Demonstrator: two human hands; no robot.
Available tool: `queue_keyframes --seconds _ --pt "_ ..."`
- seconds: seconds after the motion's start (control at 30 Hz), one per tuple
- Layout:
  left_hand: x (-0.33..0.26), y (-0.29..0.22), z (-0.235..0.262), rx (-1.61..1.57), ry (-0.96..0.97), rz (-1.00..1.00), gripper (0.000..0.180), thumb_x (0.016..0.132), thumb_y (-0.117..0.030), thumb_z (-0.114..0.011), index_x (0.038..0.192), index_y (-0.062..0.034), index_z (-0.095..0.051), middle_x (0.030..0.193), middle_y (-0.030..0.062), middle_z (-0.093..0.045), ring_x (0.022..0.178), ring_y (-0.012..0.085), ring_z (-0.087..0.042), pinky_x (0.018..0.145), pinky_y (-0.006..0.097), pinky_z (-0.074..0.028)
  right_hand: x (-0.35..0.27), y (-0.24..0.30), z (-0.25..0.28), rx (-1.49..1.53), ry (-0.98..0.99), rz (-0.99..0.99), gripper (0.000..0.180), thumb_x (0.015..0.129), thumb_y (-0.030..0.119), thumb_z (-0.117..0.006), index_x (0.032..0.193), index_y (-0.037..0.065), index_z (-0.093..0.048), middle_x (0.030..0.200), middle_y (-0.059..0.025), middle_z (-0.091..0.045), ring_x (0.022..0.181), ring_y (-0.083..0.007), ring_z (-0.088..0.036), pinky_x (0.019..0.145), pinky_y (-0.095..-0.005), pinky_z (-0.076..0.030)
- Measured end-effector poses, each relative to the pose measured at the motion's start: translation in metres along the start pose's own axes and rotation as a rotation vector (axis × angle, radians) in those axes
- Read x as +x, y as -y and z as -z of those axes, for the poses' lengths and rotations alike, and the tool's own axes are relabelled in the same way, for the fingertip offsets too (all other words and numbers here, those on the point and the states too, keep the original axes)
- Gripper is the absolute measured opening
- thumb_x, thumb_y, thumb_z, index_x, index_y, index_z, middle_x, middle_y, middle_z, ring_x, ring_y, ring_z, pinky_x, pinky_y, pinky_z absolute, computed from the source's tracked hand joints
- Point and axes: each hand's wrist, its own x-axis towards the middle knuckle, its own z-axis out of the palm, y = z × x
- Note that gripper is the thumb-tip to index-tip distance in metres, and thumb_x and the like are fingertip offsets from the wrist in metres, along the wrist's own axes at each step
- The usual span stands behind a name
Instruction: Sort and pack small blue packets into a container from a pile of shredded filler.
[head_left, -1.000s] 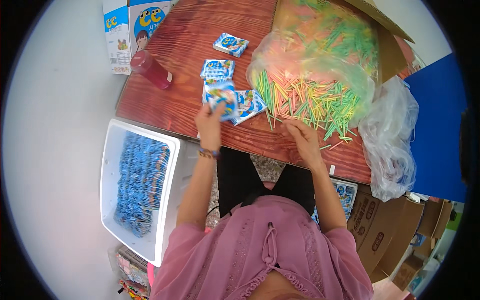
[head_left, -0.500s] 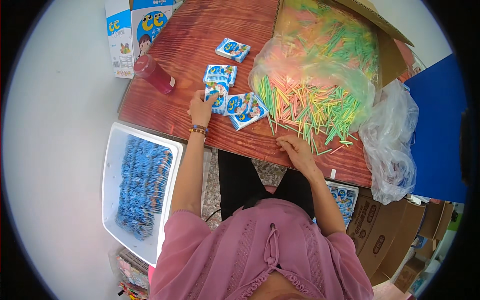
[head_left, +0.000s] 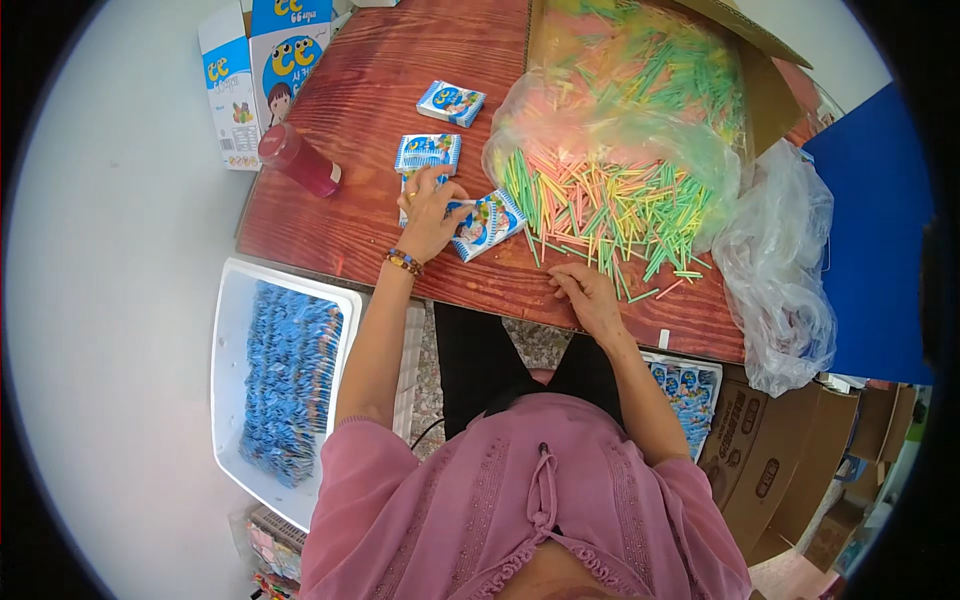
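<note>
My left hand [head_left: 430, 218] is over a group of small blue-and-white printed packets, its fingers apart and bent, touching them. One packet [head_left: 430, 150] lies just beyond its fingertips; part of another beneath the fingers is hidden. Beside the thumb, a packet [head_left: 490, 226] lies slanted, partly over or against its neighbour. A further packet [head_left: 452, 102] sits apart, farther back. My right hand [head_left: 590, 298] rests at the table's near edge, fingers loosely curled in, with nothing visible in them. Close to it spills a heap of thin pink, yellow and green sticks [head_left: 610, 200].
The sticks come from a clear bag in a cardboard box [head_left: 775, 110]. Crumpled plastic [head_left: 785, 270] hangs over the table's right edge. A red-capped bottle [head_left: 300, 160] and a printed carton [head_left: 228, 100] stand at left. A white tub [head_left: 228, 400] of blue packets sits below left.
My left hand has shifted right, from the left packet toward the slanted packets, and its fingers have spread. The right hand stays at the table edge. The whole view has shifted slightly.
</note>
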Motion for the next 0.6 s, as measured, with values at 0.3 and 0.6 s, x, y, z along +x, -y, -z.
queue_keyframes --seconds 0.3,0.6 --pt "0.011 -0.049 0.008 -0.123 -0.186 -0.251 0.007 0.08 -0.015 -0.069 0.082 -0.0126 -0.063 0.102 0.0017 -0.06 0.111 0.0256 -0.047 0.093 0.043 -0.025 0.011 0.033 0.0 0.398 -0.139 -0.027 0.021 0.091 0.015 -0.062 0.106 0.002 -0.061 0.089 -0.0029 -0.064 0.081 -0.0091 -0.058 0.067 -0.0236 -0.047" --pt "-0.037 -0.112 -0.012 -1.115 -0.092 0.385 0.017 0.086 -0.003 -0.064 0.103 -0.0044 -0.064 0.1 0.0023 -0.063 0.094 0.0118 -0.057 0.08 0.028 -0.046 0.028 0.036 0.008 0.407 -0.089 0.018 0.01 0.09 0.01 -0.063 0.097 0.003 -0.064 0.083 0.0007 -0.064 0.076 -0.0046 -0.057 0.07 -0.022 -0.045"
